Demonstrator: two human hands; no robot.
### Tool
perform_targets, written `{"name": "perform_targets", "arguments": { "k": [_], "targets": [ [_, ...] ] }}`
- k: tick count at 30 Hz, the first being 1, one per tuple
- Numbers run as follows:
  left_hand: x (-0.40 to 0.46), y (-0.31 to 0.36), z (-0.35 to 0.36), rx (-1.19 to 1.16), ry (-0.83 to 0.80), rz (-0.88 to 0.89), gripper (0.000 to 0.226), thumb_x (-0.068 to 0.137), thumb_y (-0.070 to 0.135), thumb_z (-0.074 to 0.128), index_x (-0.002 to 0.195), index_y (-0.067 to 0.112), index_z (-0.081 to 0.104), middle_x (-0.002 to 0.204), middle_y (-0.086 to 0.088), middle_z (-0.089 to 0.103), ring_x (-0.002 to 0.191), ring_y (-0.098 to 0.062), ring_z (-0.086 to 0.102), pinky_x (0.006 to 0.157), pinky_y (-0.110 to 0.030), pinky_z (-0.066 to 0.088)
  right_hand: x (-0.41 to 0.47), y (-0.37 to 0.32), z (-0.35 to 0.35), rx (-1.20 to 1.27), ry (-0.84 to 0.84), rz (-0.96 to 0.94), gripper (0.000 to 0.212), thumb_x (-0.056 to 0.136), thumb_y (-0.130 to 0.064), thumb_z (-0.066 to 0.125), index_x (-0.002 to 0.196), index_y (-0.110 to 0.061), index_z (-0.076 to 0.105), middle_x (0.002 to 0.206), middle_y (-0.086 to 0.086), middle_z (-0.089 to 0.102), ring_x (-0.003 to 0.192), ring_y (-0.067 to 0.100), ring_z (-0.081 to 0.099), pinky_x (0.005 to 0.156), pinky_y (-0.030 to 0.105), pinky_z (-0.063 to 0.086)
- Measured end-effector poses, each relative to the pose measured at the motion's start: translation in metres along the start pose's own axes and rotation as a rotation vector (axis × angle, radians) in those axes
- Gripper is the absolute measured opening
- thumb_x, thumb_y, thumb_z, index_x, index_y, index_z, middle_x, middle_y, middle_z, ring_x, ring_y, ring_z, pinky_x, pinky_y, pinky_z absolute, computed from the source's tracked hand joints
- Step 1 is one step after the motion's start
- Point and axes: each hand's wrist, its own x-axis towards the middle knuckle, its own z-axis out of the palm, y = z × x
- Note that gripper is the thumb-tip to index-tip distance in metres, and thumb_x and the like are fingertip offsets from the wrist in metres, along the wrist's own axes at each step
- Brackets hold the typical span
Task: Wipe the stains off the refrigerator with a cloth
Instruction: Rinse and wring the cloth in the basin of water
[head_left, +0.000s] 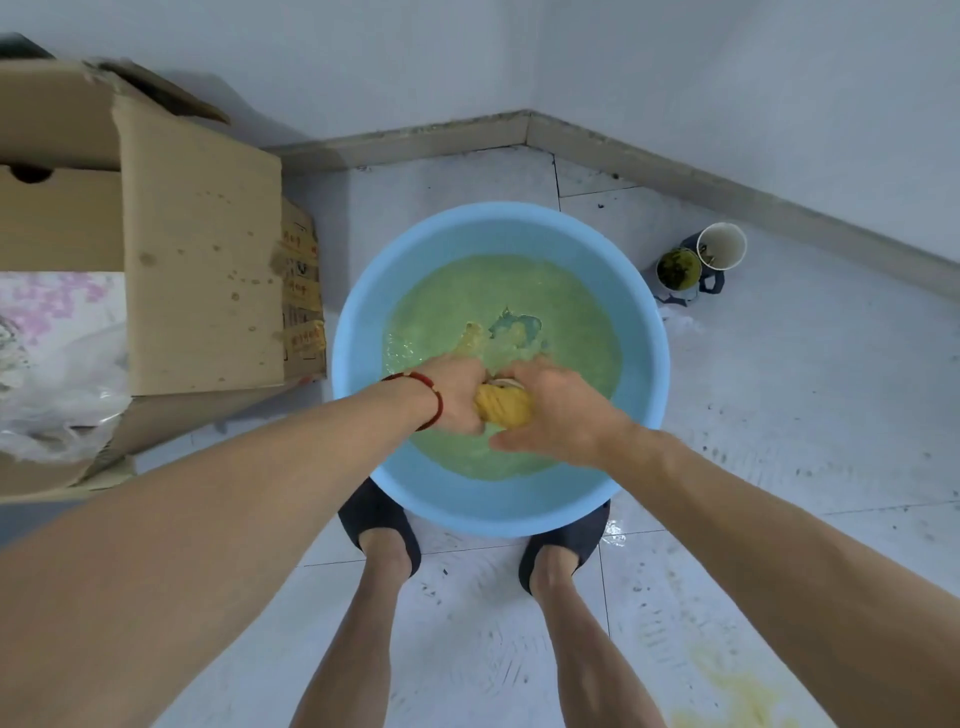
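Your left hand (457, 397) and right hand (553, 410) both grip a twisted yellow cloth (503, 405), held between them just above the greenish water (467, 306) in the light blue basin (363, 322) on the tiled floor (779, 415). A cardboard box (197, 260) stands left; two cups (701, 257) sit right.

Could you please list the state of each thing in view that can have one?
cloth: twisted, gripped by both hands above the water
left hand: gripping cloth
right hand: gripping cloth
basin: part-filled with greenish water
cardboard box: open, stained
two cups: upright, one holding green residue
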Motion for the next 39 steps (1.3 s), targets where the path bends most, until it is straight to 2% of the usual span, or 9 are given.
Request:
{"name": "perform_targets", "arguments": {
  "k": [4,8,11,13,16,20,28,31,39],
  "targets": [
    [-0.015,-0.01,0.003,-0.029,0.394,0.451,0.022,0.079,-0.006,0.066,0.082,0.015,0.063,0.075,0.002,0.06,0.072,-0.02,0.057,0.064,-0.03,0.043,-0.021,0.005,-0.011,1.188,-0.115,0.311,0.035,0.093,-0.047,0.068,0.11,-0.017,0.072,0.101,0.004,0.073,0.102,0.025,0.064,0.087,0.037,0.053],
    [-0.029,0.0,-0.001,0.064,0.638,0.71,0.03,0.076,-0.012,0.068,0.096,0.011,0.066,0.081,-0.001,0.051,0.067,-0.018,0.05,0.056,-0.033,0.044,-0.027,0.009,0.026,1.63,-0.651,0.166,0.093,0.083,-0.073,0.065,0.152,-0.013,0.05,0.155,0.026,0.046,0.142,0.043,0.045,0.105,0.069,0.045],
    [-0.029,0.002,-0.008,0.229,0.658,0.742,0.037,0.07,0.001,0.083,0.094,0.014,0.058,0.079,-0.004,0.049,0.058,-0.02,0.046,0.047,-0.03,0.042,-0.03,0.005,0.032,1.821,-0.998,-0.087,0.102,0.084,-0.059,0.073,0.161,-0.008,0.03,0.154,0.035,0.041,0.143,0.053,0.04,0.094,0.049,0.061],
    [-0.024,0.0,-0.013,0.353,0.626,0.758,0.04,0.069,0.01,0.084,0.089,0.017,0.051,0.074,-0.005,0.052,0.052,-0.025,0.051,0.043,-0.027,0.037,-0.03,0.006,0.022,1.734,-0.899,-0.031,0.074,0.089,-0.037,0.078,0.147,-0.005,0.044,0.122,0.024,0.069,0.1,0.028,0.075,0.061,0.021,0.062],
    [-0.024,0.015,-0.023,0.615,0.414,0.574,0.009,0.086,0.01,0.066,0.092,0.016,0.062,0.081,-0.006,0.065,0.073,-0.032,0.067,0.053,-0.032,0.04,-0.024,0.0,0.005,1.222,-0.59,0.131,0.015,0.097,-0.013,0.066,0.108,-0.005,0.061,0.072,0.005,0.059,0.048,0.007,0.049,0.038,0.015,0.038],
    [-0.013,0.029,-0.019,0.655,0.226,0.271,0.013,0.088,0.005,0.059,0.089,0.017,0.063,0.09,-0.009,0.065,0.088,-0.034,0.066,0.063,-0.034,0.042,-0.006,-0.013,0.006,0.313,-0.145,0.195,0.017,0.088,-0.01,0.067,0.074,-0.013,0.057,0.058,0.002,0.059,0.052,0.019,0.055,0.052,0.026,0.045],
    [0.0,0.025,-0.01,0.074,-0.225,-0.094,0.024,0.073,0.017,0.079,0.072,0.011,0.056,0.056,-0.004,0.052,0.044,-0.02,0.045,0.045,-0.023,0.038,-0.005,-0.014,0.036,-0.375,0.181,0.054,0.031,0.099,-0.018,0.057,0.125,-0.004,0.051,0.107,0.016,0.071,0.096,0.043,0.07,0.066,0.039,0.042],
    [-0.004,0.031,-0.015,0.037,-0.325,-0.125,0.029,0.074,0.021,0.081,0.088,0.013,0.058,0.057,-0.006,0.049,0.046,-0.021,0.043,0.045,-0.023,0.037,-0.016,-0.014,0.043,-0.315,0.21,0.066,0.028,0.1,-0.017,0.058,0.123,-0.002,0.049,0.105,0.016,0.071,0.089,0.041,0.068,0.065,0.037,0.037],
    [-0.027,0.021,0.015,0.573,0.392,0.506,0.021,0.089,-0.007,0.058,0.096,0.011,0.067,0.087,-0.006,0.05,0.082,-0.029,0.055,0.064,-0.04,0.05,-0.045,0.031,0.006,1.056,-0.438,0.131,0.02,0.098,-0.001,0.063,0.116,0.004,0.07,0.115,0.02,0.071,0.11,0.029,0.069,0.095,0.038,0.058]
  ]
}}
